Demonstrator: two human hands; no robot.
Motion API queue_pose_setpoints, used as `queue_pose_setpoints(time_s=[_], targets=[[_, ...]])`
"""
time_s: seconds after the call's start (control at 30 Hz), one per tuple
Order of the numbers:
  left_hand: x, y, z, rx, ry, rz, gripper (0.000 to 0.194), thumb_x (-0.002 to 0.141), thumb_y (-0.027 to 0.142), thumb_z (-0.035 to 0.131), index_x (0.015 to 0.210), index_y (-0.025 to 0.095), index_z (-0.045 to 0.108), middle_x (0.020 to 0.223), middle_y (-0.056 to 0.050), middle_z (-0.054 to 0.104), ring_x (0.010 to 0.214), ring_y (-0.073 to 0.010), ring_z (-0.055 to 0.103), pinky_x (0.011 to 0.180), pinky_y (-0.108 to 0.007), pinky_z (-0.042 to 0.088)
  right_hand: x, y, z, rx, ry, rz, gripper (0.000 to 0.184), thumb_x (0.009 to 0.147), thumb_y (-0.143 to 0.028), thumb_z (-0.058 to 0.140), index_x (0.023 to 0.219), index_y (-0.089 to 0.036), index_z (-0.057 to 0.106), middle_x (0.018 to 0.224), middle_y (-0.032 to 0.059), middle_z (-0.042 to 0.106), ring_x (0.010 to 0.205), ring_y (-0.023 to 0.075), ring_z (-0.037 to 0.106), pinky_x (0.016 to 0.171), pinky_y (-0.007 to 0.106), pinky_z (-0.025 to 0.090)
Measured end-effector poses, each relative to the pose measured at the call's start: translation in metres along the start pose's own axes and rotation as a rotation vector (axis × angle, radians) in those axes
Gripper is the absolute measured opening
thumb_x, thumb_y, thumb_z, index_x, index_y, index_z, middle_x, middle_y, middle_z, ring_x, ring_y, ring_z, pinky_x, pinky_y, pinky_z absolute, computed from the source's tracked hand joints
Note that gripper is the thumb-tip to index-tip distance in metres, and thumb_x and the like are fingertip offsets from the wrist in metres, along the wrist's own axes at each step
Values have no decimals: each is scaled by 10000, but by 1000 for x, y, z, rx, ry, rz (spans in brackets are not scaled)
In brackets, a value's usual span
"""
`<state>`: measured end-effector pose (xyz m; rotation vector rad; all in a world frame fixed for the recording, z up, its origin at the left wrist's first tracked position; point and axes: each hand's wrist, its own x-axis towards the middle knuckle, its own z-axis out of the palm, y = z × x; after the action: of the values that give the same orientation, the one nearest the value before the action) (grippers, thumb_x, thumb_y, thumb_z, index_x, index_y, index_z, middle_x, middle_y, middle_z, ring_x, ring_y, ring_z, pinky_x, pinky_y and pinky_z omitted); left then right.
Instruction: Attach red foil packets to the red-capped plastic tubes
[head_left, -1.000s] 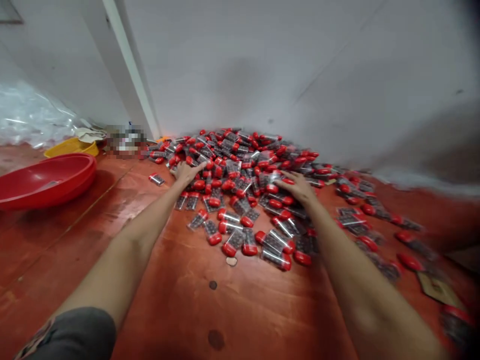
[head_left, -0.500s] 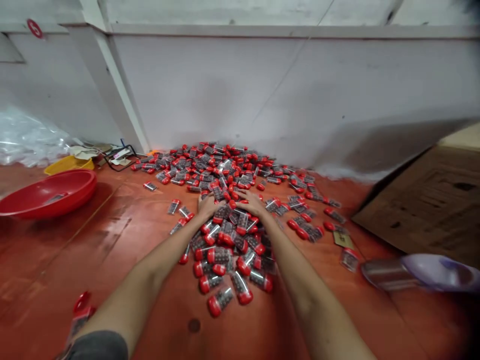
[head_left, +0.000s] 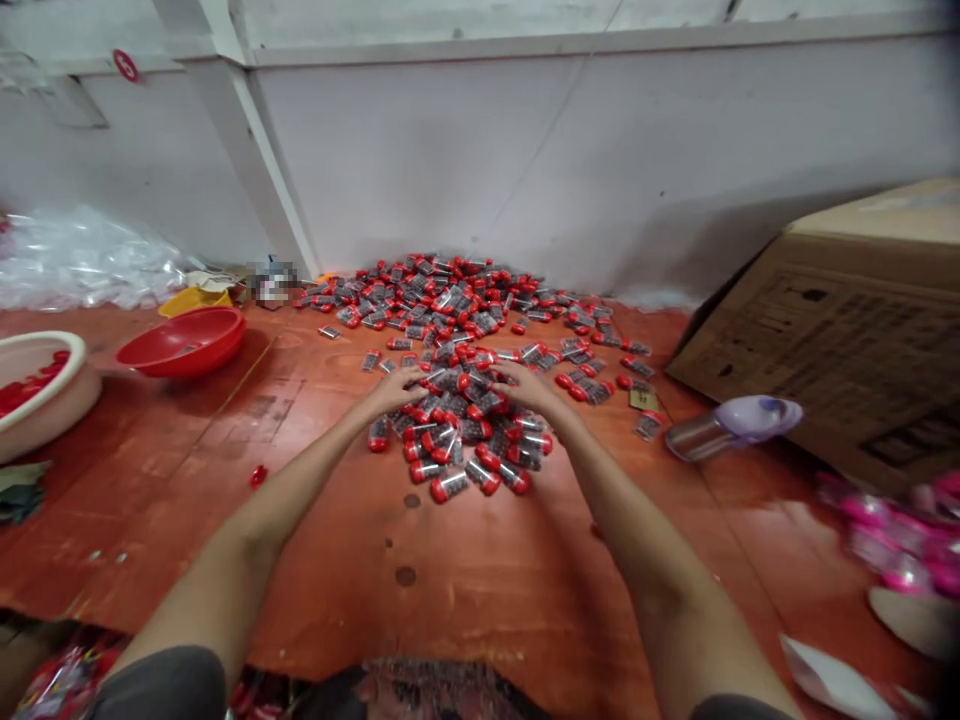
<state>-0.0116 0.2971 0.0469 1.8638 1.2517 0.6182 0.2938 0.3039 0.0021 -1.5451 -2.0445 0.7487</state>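
A heap of small clear containers with red caps and dark contents [head_left: 457, 300] lies against the wall, and a looser cluster of the same containers [head_left: 484, 475] spreads toward me. My left hand [head_left: 401, 390] rests at the left side of this cluster, its fingers stretched over the outer containers. Opposite it, my right hand [head_left: 525, 388] reaches in from the right with its fingers spread. Between the two hands lie several containers, loosely framed by them. Neither hand is closed around one. Some fingertips are blurred or hidden among the containers.
At left stand a red bowl [head_left: 184, 343], a yellow tray [head_left: 195, 302] and a white basin [head_left: 82, 385] of red pieces. Clear plastic bags [head_left: 90, 265] lie behind. To the right are a purple-lidded tumbler [head_left: 735, 425], a cardboard box [head_left: 840, 330] and pink items [head_left: 900, 540].
My hands have moved farther apart around the containers. The view has drawn back, bringing the white basin, the pink items and the table's near edge into sight.
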Motion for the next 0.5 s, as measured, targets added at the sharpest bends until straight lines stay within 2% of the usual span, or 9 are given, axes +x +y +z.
queue_pose_setpoints(time_s=[0.07,0.13,0.17,0.23,0.33,0.4,0.43,0.5], targets=[[-40,3,-11,-6,31,-30,343,747,354,691,1061,218,727,1356,-85,631,1321,-289,507,1128,-448,351,-52,-6,-6,58,22,-22,423,863,-352,592,1265,-244,663,1404,77,605,1358,315,487,1141,511,348],[-87,4,-19,-40,-14,-46,380,751,408,683,1086,235,725,1347,-64,641,1296,-299,535,1118,-438,375,-116,-9,-10,145,84,-28,373,867,-378,578,1198,-255,697,1334,72,654,1305,305,537,1112,497,388],[-113,2,-20,-58,-39,-55,395,766,449,666,1100,246,723,1319,-56,660,1260,-308,567,1102,-448,396,-152,-10,-11,172,144,22,356,878,-390,562,1183,-268,699,1300,68,671,1246,298,580,1072,493,428],[-163,-5,-17,-114,-48,-125,429,757,511,674,1124,292,719,1269,-36,690,1215,-318,606,1080,-479,426,-222,-12,-8,198,351,186,330,880,-402,545,1123,-247,706,1189,89,701,1085,284,648,970,476,496],[-224,-17,3,-197,40,-243,393,674,523,750,1042,384,742,1160,8,740,1137,-323,656,1050,-529,458,-312,-12,7,179,799,458,307,853,-377,517,1029,-184,678,1024,106,680,920,248,647,860,424,530],[-253,-17,23,-311,81,-275,296,680,526,735,972,480,739,1068,81,762,1028,-299,704,1001,-534,496,-354,-8,22,119,1043,616,310,845,-356,479,1036,-167,635,992,104,646,899,234,622,854,407,522],[-264,-12,33,-363,66,-267,231,701,530,707,931,523,733,1003,119,769,978,-287,719,979,-532,506,-369,-5,30,83,1101,669,319,846,-349,461,1055,-166,618,999,106,631,900,231,611,862,407,515],[-280,5,48,-412,96,-211,176,709,552,651,868,594,713,887,179,764,900,-281,732,950,-534,509,-389,1,45,33,1137,722,333,850,-356,453,1081,-172,606,1052,118,605,919,234,597,875,416,506]])
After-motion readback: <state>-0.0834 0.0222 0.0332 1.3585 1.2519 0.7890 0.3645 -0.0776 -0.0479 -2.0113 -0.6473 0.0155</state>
